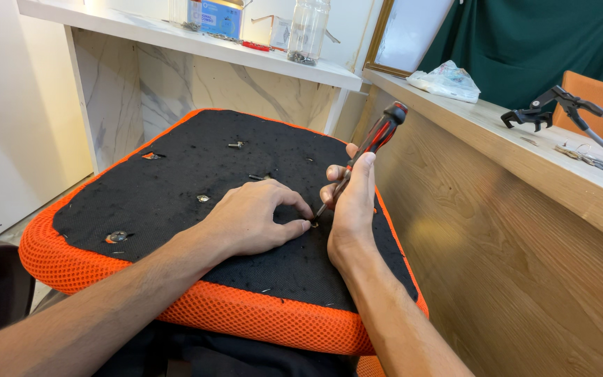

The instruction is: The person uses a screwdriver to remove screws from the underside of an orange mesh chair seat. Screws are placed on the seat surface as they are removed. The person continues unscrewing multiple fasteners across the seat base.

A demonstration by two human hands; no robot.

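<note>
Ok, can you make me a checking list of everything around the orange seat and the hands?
Surface: orange-edged seat cushion, black underside up.
Job's things: red-and-black screwdriver, tip down at the black fabric; loose bolts lying on the fabric.
Clutter: plastic bag and black clamp tool on the wooden counter; bottles on the white shelf.
Grippers: right hand grips the screwdriver; left hand pinches at its tip.
Cables: nothing seen.
Surroundings: marble-look wall, green curtain, orange chair back.
</note>
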